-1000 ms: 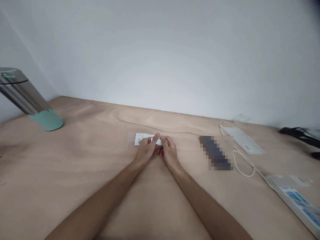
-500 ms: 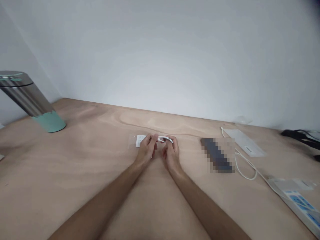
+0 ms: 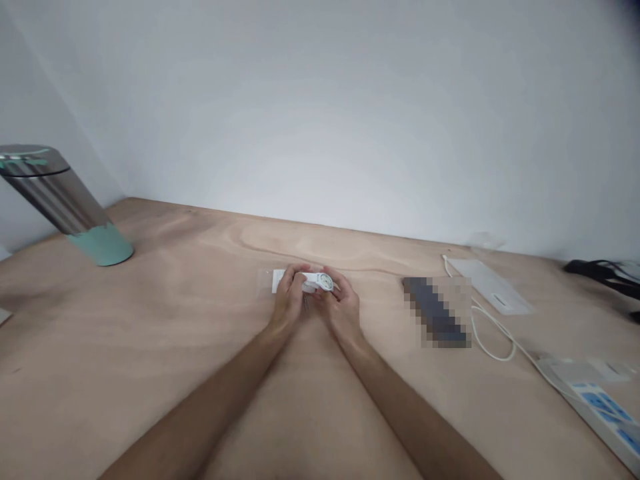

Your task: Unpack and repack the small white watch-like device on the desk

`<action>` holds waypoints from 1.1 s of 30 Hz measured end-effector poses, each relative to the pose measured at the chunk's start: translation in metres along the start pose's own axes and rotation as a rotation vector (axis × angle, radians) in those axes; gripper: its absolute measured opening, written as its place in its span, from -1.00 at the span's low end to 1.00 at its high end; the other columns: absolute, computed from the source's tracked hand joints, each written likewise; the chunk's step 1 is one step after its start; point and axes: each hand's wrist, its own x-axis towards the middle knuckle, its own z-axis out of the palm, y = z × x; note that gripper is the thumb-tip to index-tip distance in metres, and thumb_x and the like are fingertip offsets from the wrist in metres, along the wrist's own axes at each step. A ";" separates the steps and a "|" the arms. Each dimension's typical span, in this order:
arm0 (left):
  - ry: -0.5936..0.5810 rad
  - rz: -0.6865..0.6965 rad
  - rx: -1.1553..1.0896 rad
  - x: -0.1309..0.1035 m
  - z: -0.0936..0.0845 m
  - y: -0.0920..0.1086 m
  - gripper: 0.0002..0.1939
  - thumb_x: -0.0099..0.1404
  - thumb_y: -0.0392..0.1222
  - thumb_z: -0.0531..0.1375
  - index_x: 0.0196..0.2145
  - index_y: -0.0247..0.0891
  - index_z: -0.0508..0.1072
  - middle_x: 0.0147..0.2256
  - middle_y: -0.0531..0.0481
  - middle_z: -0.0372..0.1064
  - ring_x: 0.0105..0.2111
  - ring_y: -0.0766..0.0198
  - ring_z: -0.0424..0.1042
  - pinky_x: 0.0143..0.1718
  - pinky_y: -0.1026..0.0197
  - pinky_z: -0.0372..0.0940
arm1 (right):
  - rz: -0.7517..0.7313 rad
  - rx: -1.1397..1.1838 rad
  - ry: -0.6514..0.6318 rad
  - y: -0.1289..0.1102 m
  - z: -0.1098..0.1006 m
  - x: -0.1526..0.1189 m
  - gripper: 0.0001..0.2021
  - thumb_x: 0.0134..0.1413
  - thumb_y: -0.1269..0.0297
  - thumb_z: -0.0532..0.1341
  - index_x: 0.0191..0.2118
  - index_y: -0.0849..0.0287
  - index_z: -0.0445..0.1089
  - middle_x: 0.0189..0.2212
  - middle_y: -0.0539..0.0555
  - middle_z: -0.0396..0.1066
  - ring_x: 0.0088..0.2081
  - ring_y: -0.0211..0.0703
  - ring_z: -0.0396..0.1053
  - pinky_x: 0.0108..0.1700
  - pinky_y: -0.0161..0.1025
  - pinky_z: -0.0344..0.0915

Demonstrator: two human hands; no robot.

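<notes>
A white wristwatch [image 3: 325, 283] with a round dial is held between my two hands, dial turned up toward me. My left hand [image 3: 289, 297] is closed on the white strap at its left side, the thumb on top. Around the case my right hand [image 3: 344, 308] is closed, fingers behind and thumb near the front edge. Part of the strap is hidden by the fingers. Just left of my left hand, a clear plastic sleeve [image 3: 264, 283] with a white paper in it lies on the table, partly covered by that hand.
A steel and mint-green bottle [image 3: 103, 243] stands at the left. To the right lie a pixelated dark flat object [image 3: 435, 313], a white cable [image 3: 493, 357], a white flat packet [image 3: 493, 287], and a blue-printed box [image 3: 600, 407]. Black straps [image 3: 595, 270] rest near the wall.
The watch has been turned so that its dial faces me; before, it was seen edge-on. My fingers have shifted around it, and both hands stay in nearly the same place.
</notes>
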 end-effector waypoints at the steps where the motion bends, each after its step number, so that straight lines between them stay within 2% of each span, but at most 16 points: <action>1: 0.023 -0.009 -0.041 0.001 0.000 -0.001 -0.73 0.10 -0.17 0.09 -0.20 -0.24 0.35 -0.22 -0.04 0.42 -0.25 0.24 0.44 -0.28 0.25 0.34 | 0.002 -0.010 -0.013 0.002 0.000 0.001 -0.45 -0.18 0.26 0.27 0.04 0.22 0.30 0.04 0.17 0.35 -0.06 -0.09 0.41 -0.10 -0.20 0.44; 4: 0.051 -0.020 -0.158 0.003 0.000 -0.003 -0.69 0.08 -0.22 0.12 -0.17 -0.20 0.25 -0.12 -0.07 0.41 -0.13 0.20 0.45 -0.16 0.19 0.36 | -0.026 -0.100 -0.032 0.005 -0.002 0.001 -0.44 -0.14 0.26 0.28 0.07 0.23 0.32 0.03 0.17 0.36 -0.04 -0.07 0.41 -0.01 -0.14 0.40; 6: 0.055 -0.020 -0.191 0.004 0.000 -0.004 -0.70 0.08 -0.21 0.14 -0.19 -0.19 0.23 -0.09 -0.07 0.39 -0.11 0.21 0.46 -0.15 0.18 0.36 | -0.076 -0.212 -0.053 0.006 -0.003 0.000 -0.47 -0.07 0.25 0.26 0.08 0.23 0.34 0.02 0.16 0.38 -0.03 -0.07 0.41 0.02 -0.13 0.37; 11: 0.018 -0.056 -0.181 0.007 -0.003 -0.008 -0.63 0.01 -0.23 0.20 -0.18 -0.19 0.24 -0.12 -0.06 0.45 -0.27 0.28 0.46 -0.33 0.31 0.31 | -0.217 -0.482 -0.128 0.005 -0.004 -0.001 -0.59 0.02 0.26 0.22 0.04 0.10 0.40 0.02 0.07 0.39 0.04 -0.09 0.36 0.08 -0.13 0.33; 14: -0.006 -0.086 -0.225 0.006 -0.002 -0.004 -0.60 -0.03 -0.25 0.20 -0.18 -0.21 0.25 -0.19 -0.07 0.48 -0.36 0.30 0.45 -0.38 0.31 0.29 | -0.246 -0.513 -0.106 0.005 -0.004 -0.001 -0.60 0.01 0.28 0.23 0.03 0.09 0.39 -0.01 0.07 0.40 0.01 -0.11 0.37 0.06 -0.13 0.34; 16: 0.028 -0.102 -0.281 0.004 -0.001 0.003 -0.59 -0.06 -0.26 0.18 -0.18 -0.24 0.26 -0.22 -0.09 0.49 -0.33 0.25 0.47 -0.36 0.28 0.31 | -0.264 -0.507 -0.111 0.006 -0.004 -0.001 -0.55 -0.01 0.28 0.25 0.07 0.10 0.34 0.01 0.10 0.38 0.00 -0.11 0.38 0.02 -0.14 0.36; 19: 0.079 -0.159 -0.401 0.003 -0.001 0.013 -0.55 -0.12 -0.34 0.10 -0.18 -0.26 0.25 -0.20 -0.13 0.49 -0.22 0.16 0.50 -0.25 0.20 0.37 | -0.189 -0.412 -0.197 0.004 -0.004 -0.002 -0.39 -0.06 0.25 0.30 0.17 0.08 0.22 0.04 0.13 0.35 -0.07 -0.14 0.40 -0.07 -0.18 0.39; 21: 0.076 -0.199 -0.461 0.005 -0.003 0.017 -0.54 -0.14 -0.37 0.07 -0.18 -0.27 0.26 -0.17 -0.15 0.49 -0.16 0.17 0.49 -0.13 0.16 0.37 | -0.078 -0.315 -0.263 0.002 -0.003 -0.002 -0.35 -0.08 0.21 0.32 0.19 0.08 0.20 -0.03 0.12 0.39 -0.17 -0.19 0.41 -0.16 -0.23 0.40; 24: 0.033 -0.207 -0.463 0.008 -0.006 0.018 -0.55 -0.10 -0.38 0.05 -0.17 -0.27 0.29 -0.11 -0.15 0.47 -0.09 0.19 0.47 0.03 0.10 0.31 | 0.052 -0.238 -0.272 -0.002 -0.003 -0.001 -0.45 -0.10 0.12 0.33 0.05 0.18 0.33 -0.25 0.09 0.44 -0.39 -0.27 0.35 -0.36 -0.32 0.33; 27: -0.011 -0.191 -0.432 0.011 -0.007 0.014 -0.55 -0.08 -0.35 0.06 -0.15 -0.27 0.30 -0.07 -0.15 0.46 -0.05 0.18 0.44 0.11 0.06 0.25 | 0.057 -0.255 -0.300 -0.003 -0.003 0.001 -0.59 -0.10 0.08 0.32 -0.15 0.24 0.43 -0.42 0.03 0.38 -0.53 -0.35 0.22 -0.50 -0.37 0.20; 30: -0.047 -0.135 -0.356 0.011 -0.007 0.011 -0.57 -0.02 -0.27 0.08 -0.12 -0.27 0.29 -0.08 -0.17 0.46 -0.03 0.18 0.43 0.10 0.07 0.23 | 0.070 -0.233 -0.295 -0.002 -0.004 0.003 -0.59 -0.08 0.02 0.30 -0.20 0.25 0.41 -0.42 0.03 0.35 -0.51 -0.35 0.22 -0.52 -0.38 0.20; 33: -0.055 0.044 -0.156 0.011 -0.010 0.010 -0.60 0.09 -0.13 0.14 -0.09 -0.24 0.25 -0.06 -0.16 0.43 -0.03 0.17 0.40 0.00 0.11 0.28 | 0.109 -0.182 -0.166 -0.001 -0.005 0.005 -0.50 -0.14 -0.04 0.32 -0.15 0.24 0.39 -0.45 0.02 0.31 -0.49 -0.31 0.24 -0.51 -0.35 0.25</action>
